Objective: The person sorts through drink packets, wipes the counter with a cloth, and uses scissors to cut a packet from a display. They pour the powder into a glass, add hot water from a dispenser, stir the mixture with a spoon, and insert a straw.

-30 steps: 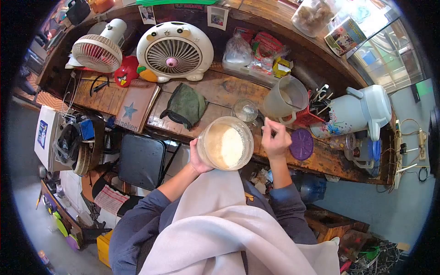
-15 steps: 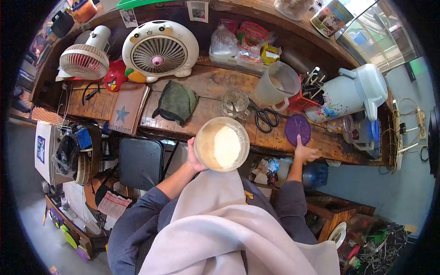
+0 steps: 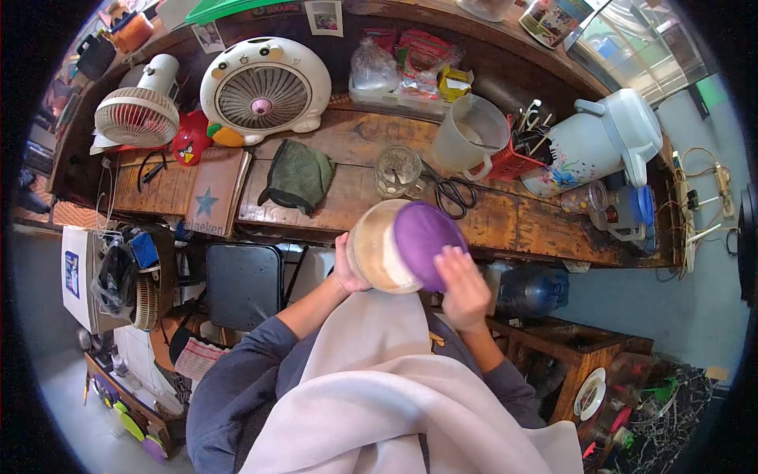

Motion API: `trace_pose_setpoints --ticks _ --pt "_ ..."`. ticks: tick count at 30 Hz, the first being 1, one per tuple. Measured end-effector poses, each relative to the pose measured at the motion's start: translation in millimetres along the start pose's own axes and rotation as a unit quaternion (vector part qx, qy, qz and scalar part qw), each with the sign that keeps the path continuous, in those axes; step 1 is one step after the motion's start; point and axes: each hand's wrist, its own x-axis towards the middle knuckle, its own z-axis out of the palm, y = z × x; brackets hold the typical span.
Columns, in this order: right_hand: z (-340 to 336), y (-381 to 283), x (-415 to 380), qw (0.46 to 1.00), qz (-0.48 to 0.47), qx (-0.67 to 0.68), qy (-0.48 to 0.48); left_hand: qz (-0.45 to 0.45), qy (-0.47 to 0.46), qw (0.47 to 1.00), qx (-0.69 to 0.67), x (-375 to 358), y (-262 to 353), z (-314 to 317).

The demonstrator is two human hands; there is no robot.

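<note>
My left hand (image 3: 346,267) is wrapped round the left side of a clear round tub (image 3: 369,249) with white, powdery contents, held in front of my chest near the bench edge. A round purple lid (image 3: 429,237) lies over the right part of the tub's mouth, tilted, leaving the left part uncovered. My right hand (image 3: 464,291) grips that lid by its lower right edge, fingers blurred by motion. On the bench just beyond stand a glass mug (image 3: 397,170) with a spoon in it and a pair of black-handled scissors (image 3: 455,193).
Along the wooden bench (image 3: 363,138) are a green cloth (image 3: 300,175), a plastic jug (image 3: 467,134), a red utensil basket (image 3: 530,150) and a flowered thermos (image 3: 592,146). Two fans stand at the back left. A black stool (image 3: 245,284) is below the bench.
My right hand has lifted the purple lid off the bench and carried it left onto the tub. The left hand keeps its hold on the tub.
</note>
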Motion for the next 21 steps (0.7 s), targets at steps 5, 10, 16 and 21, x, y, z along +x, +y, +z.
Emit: trace_pose_setpoints --ticks 5,10,16,21 --pt "4.2 -15.8 11.7 0.985 -0.037 0.037 -0.165 0.011 -0.033 0.999 -0.002 -4.4 1.3 6.8" --pt "6.9 -24.7 26.8 0.971 -0.025 0.117 -0.209 0.056 -0.027 0.998 0.016 -7.8 4.6 6.5" --pt "37.6 -36.6 46.9 0.979 0.023 0.102 -0.177 0.081 -0.061 0.995 -0.009 -14.1 12.6 5.6" --pt "47.1 -54.8 62.6 0.972 0.048 0.075 -0.218 0.077 -0.018 0.996 0.042 -26.8 13.4 21.2"
